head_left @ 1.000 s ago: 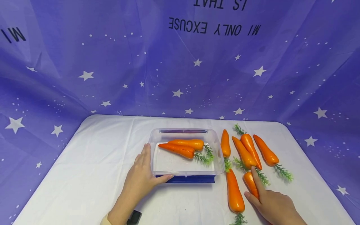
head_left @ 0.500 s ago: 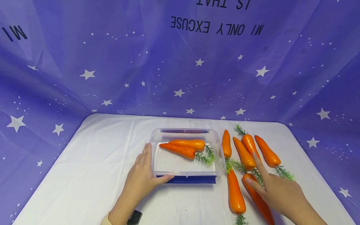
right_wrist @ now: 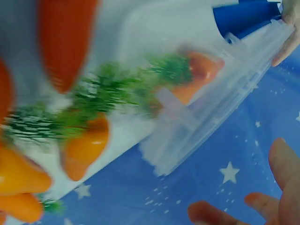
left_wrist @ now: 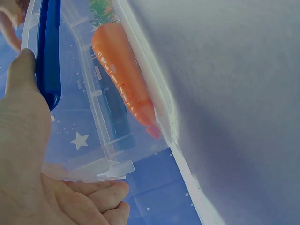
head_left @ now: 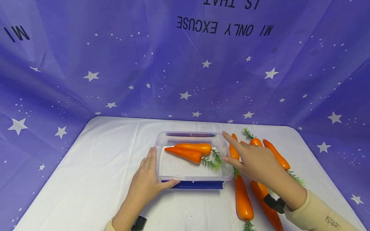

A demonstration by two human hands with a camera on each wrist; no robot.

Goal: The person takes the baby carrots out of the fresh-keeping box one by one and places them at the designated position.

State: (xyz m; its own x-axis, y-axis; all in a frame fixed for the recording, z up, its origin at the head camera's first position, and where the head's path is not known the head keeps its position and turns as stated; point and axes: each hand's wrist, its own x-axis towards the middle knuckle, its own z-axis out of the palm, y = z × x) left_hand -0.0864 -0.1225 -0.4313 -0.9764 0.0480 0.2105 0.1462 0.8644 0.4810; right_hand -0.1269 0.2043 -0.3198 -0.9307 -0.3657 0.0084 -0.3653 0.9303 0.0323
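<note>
A clear plastic box (head_left: 199,178) with blue side latches (head_left: 193,184) stands on the white table, two carrots (head_left: 183,154) with green leafy tops lying inside it. My left hand (head_left: 144,181) grips its left end, thumb along the front rim and fingers against the end wall. In the left wrist view one carrot (left_wrist: 123,70) shows through the wall. My right hand (head_left: 257,160) hovers at the right end of the box with nothing in it, fingers stretched out and thumb near the rim. The right wrist view shows its fingers (right_wrist: 283,161) spread beside the box.
Several more carrots lie right of the box, among them a carrot (head_left: 243,199) at the front and a carrot (head_left: 277,155) at the far right. My right hand and forearm partly cover others. A purple star-patterned curtain (head_left: 144,64) hangs behind the table (head_left: 86,179).
My right hand has moved left and away from me, from the carrots on the right to the right end of the box. My left hand keeps its grip on the box.
</note>
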